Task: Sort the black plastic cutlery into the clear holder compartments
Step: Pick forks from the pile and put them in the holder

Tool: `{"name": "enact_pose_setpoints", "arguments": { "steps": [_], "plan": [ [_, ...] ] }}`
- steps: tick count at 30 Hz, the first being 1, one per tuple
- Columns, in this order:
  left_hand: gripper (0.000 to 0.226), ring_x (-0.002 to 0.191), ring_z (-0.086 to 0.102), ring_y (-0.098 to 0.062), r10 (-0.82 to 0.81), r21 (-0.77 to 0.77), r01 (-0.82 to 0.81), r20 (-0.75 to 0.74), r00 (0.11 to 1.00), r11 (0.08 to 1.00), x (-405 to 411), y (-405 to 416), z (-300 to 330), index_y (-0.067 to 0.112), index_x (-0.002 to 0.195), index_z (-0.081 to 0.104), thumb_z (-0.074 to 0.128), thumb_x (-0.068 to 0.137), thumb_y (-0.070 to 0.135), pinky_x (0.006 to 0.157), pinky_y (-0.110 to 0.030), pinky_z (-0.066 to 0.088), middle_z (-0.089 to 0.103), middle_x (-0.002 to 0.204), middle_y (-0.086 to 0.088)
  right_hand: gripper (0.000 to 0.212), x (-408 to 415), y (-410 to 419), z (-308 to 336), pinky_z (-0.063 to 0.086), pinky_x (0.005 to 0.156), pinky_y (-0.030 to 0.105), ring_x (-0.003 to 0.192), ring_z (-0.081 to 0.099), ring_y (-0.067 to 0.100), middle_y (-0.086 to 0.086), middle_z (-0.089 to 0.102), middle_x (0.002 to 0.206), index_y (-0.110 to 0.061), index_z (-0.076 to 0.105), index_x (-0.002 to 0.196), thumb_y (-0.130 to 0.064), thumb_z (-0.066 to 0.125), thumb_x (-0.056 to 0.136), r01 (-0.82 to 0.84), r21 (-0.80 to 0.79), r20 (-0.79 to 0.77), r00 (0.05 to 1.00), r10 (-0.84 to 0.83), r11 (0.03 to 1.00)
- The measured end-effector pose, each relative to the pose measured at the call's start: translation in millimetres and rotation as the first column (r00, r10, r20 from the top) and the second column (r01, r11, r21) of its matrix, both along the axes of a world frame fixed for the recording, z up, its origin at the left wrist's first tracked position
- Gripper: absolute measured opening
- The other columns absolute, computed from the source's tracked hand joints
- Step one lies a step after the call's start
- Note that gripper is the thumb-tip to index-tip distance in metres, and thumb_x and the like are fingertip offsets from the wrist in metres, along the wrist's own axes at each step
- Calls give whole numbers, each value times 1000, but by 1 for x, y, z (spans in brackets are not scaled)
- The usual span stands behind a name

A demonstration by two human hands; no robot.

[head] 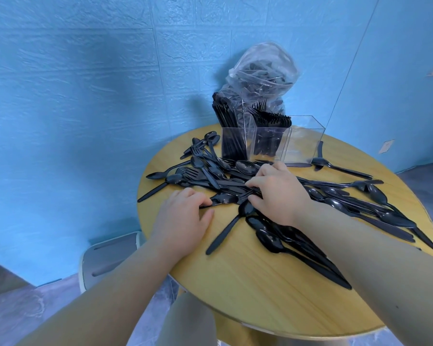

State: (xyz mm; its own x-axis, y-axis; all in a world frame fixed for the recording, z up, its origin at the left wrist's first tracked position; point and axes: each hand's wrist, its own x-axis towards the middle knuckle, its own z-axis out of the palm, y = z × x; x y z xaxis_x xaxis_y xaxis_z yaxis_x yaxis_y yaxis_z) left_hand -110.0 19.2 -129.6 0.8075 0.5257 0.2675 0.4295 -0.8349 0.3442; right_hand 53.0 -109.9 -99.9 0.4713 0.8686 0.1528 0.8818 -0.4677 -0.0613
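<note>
Black plastic spoons, forks and knives lie in a loose pile [210, 171] across the round wooden table [235, 283]. At the back stands the clear holder [303, 143]: its left compartment holds knives [231, 131], the middle one forks [270, 121], and the right one looks empty. My left hand [185, 218] rests on the table and pinches the handle end of a spoon [224, 199]. My right hand [278, 193] lies on the middle of the pile, its fingers and thumb curled round a few cutlery pieces [256, 194].
Behind the holder a clear plastic bag [263, 68] with more black cutlery leans on the blue wall. More spoons [298, 248] fan out under my right forearm and to the table's right edge. A white stool [110, 255] stands lower left of the table.
</note>
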Motion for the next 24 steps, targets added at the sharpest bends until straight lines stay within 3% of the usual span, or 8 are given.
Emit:
{"name": "enact_pose_setpoints", "arguments": {
  "steps": [4, 10, 20, 24],
  "plan": [
    [23, 103, 47, -9, -2, -16, 2, -7, 1000, 1000, 1, 1, 0, 30, 115, 60, 50, 95, 36, 90, -26, 41, 53, 112, 11, 39, 4, -5, 0, 39, 98, 41, 113, 35, 23, -3, 49, 117, -29, 57, 128, -28, 54, 89, -4, -11, -52, 999, 4, 1000],
    [23, 105, 45, -7, 2, -21, -2, -4, 1000, 1000, 2, 0, 1, 32, 116, 59, 48, 96, 34, 91, -23, 39, 55, 111, 14, 27, 4, -6, 0, 39, 97, 37, 112, 37, 21, -5, 54, 113, -29, 62, 117, -27, 54, 91, 0, 32, -88, 996, 3, 999],
    [23, 91, 49, -4, -58, -30, 58, 21, 998, 998, 2, -1, 1, 31, 115, 61, 48, 97, 29, 75, -20, 39, 48, 98, 19, 13, 0, -8, 7, 43, 80, 29, 98, 44, 13, -9, 60, 88, -23, 57, 94, -15, 61, 85, -27, 182, -186, 981, 62, 983],
    [24, 84, 47, 0, -43, -18, 45, 81, 996, 999, 2, -1, 3, 28, 117, 60, 46, 98, 27, 72, -17, 37, 49, 97, 21, 27, 13, -18, 17, 39, 89, 24, 108, 46, 11, -7, 59, 107, -21, 60, 110, -15, 58, 84, 30, 274, -243, 969, 39, 961]
  ]
}}
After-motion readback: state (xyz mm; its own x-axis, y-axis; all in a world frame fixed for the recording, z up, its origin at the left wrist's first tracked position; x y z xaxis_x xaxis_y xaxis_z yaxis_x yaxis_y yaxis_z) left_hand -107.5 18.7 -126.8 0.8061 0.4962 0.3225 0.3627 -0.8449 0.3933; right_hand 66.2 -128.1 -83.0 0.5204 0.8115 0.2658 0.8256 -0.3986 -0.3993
